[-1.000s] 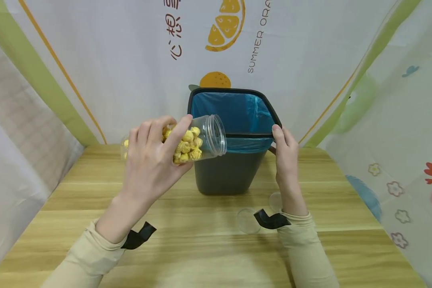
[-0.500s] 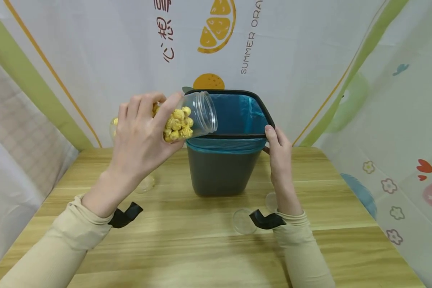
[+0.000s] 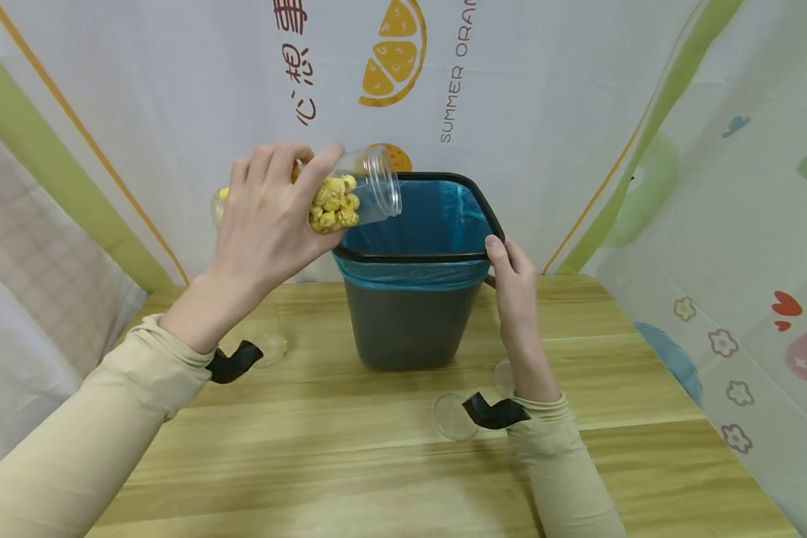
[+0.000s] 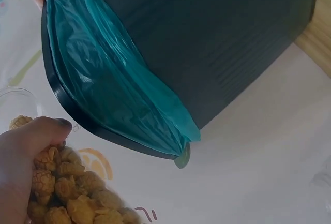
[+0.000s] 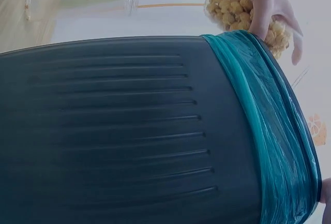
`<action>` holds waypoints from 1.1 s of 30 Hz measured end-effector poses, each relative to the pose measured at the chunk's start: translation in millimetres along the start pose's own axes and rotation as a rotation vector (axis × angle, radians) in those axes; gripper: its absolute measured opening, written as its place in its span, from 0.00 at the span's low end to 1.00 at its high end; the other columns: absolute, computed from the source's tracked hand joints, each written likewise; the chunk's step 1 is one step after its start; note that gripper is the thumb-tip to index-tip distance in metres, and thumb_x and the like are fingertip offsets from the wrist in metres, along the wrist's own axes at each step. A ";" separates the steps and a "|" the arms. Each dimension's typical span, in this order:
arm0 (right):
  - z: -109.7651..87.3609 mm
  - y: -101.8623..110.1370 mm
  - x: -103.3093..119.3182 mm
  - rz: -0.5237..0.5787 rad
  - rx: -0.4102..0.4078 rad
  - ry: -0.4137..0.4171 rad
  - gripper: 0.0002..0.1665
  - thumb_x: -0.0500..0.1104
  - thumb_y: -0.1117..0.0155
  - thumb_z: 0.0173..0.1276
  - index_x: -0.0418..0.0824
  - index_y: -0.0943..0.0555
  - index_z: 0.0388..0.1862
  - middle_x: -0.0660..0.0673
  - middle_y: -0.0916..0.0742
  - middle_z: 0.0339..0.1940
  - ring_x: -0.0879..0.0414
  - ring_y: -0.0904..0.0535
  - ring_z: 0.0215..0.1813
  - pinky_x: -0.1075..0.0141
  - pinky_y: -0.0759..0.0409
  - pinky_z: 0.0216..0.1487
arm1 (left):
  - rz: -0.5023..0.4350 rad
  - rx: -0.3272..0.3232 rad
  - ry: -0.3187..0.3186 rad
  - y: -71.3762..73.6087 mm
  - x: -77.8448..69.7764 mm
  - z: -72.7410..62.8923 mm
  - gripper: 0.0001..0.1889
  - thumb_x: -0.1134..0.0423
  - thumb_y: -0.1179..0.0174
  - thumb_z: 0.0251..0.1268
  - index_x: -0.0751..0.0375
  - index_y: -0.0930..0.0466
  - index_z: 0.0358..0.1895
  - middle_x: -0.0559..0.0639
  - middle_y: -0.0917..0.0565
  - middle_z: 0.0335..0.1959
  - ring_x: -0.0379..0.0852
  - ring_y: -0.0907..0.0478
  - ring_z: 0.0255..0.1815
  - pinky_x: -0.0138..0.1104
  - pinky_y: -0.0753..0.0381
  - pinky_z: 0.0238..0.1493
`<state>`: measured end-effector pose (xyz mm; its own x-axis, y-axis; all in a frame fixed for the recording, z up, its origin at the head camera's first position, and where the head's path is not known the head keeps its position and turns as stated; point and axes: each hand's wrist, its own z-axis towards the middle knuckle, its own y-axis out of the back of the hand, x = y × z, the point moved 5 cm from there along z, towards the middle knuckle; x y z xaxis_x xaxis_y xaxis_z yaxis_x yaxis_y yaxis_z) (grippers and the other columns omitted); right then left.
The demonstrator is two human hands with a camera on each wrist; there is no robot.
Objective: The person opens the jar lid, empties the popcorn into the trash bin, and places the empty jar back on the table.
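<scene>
My left hand (image 3: 262,202) grips a clear plastic jar (image 3: 370,187) of yellow popcorn (image 3: 335,203). The jar lies nearly on its side, its uncapped mouth pointing right, above the left part of the trash bin (image 3: 403,321). In the left wrist view the thumb lies along the jar and popcorn (image 4: 77,193) fills its body. The dark grey bin stands upright on the table, lined with a blue bag (image 3: 437,217) under a black rim. At the bin's right front corner my right hand (image 3: 516,291) holds the rim, thumb on top. No popcorn is visible inside the bin.
Two clear round lids (image 3: 455,415) lie on the wooden table (image 3: 350,463) near my right wrist. A second clear jar (image 3: 269,347) stands on the left, partly behind my left forearm. Printed curtains (image 3: 545,97) enclose the table at the back and sides.
My left hand has lifted the popcorn jar higher, its mouth tipping slightly upward from level. The clear jar on the left has come into sight. My right hand stays on the bin's rim.
</scene>
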<state>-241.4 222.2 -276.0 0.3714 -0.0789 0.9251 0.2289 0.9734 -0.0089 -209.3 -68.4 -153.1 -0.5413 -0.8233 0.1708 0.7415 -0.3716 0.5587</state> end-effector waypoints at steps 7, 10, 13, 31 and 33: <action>-2.2 -0.9 -1.7 -0.004 0.008 -0.021 0.27 0.61 0.45 0.78 0.40 0.19 0.56 0.50 0.18 0.49 0.54 0.24 0.58 0.45 0.23 0.65 | 0.039 0.034 -0.054 -9.2 2.7 12.9 0.42 0.57 0.24 0.49 0.51 0.34 0.70 0.63 0.24 0.52 0.63 0.31 0.51 0.53 0.34 0.46; -2.2 -1.6 -2.6 -0.004 0.012 -0.023 0.28 0.61 0.45 0.78 0.38 0.19 0.57 0.49 0.18 0.49 0.53 0.24 0.58 0.45 0.22 0.65 | 0.059 0.053 -0.078 -13.1 3.1 17.0 0.42 0.56 0.24 0.49 0.51 0.35 0.69 0.63 0.24 0.52 0.63 0.30 0.52 0.53 0.33 0.47; -1.2 -2.2 -2.3 0.010 0.021 -0.016 0.28 0.60 0.44 0.78 0.38 0.19 0.57 0.48 0.19 0.49 0.52 0.25 0.57 0.44 0.23 0.65 | 0.081 0.072 -0.100 -16.4 4.0 21.6 0.42 0.55 0.22 0.48 0.52 0.35 0.68 0.63 0.24 0.52 0.64 0.29 0.53 0.54 0.31 0.48; -0.3 1.5 0.7 0.020 0.030 -0.025 0.29 0.60 0.44 0.78 0.38 0.21 0.61 0.48 0.21 0.50 0.52 0.27 0.58 0.44 0.25 0.66 | 0.186 0.131 -0.211 -32.4 4.6 44.5 0.42 0.55 0.19 0.45 0.56 0.35 0.63 0.64 0.23 0.52 0.66 0.27 0.51 0.55 0.26 0.46; -0.3 3.0 1.2 0.026 0.029 -0.021 0.29 0.60 0.45 0.78 0.38 0.21 0.61 0.48 0.21 0.51 0.52 0.27 0.58 0.44 0.25 0.66 | 0.181 0.142 -0.217 -33.7 4.3 47.2 0.40 0.57 0.21 0.46 0.56 0.35 0.63 0.65 0.22 0.52 0.66 0.27 0.52 0.55 0.27 0.47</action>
<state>-240.0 224.9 -275.0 0.3578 -0.0496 0.9325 0.1932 0.9809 -0.0220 -255.4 -39.2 -132.8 -0.4891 -0.7542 0.4382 0.7788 -0.1514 0.6087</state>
